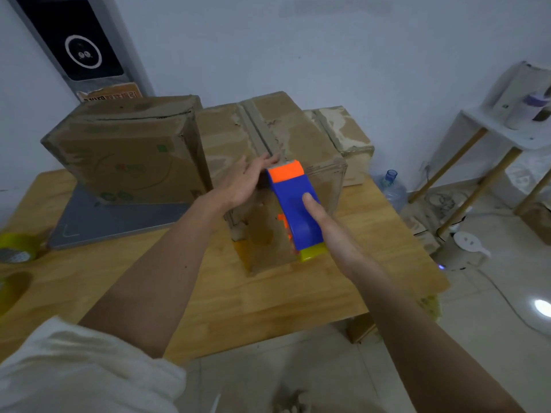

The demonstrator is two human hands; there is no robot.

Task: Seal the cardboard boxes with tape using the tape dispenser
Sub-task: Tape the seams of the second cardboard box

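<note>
Right hand: fingers closed around tape dispenser at box front edge.
Left hand: open, flat on box, holding nothing.
Risk: tape may wrinkle or stray off seam if box shifts.

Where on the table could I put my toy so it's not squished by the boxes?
The bare wood along the near edge of the table, in front of the middle box, is free. So is the patch between the grey board and the tape roll. The back is crowded: three boxes stand close together there.

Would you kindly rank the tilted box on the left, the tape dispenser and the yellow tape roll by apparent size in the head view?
1. Tilted box
2. Tape dispenser
3. Yellow tape roll, though it is cut off by the frame edge.
</note>
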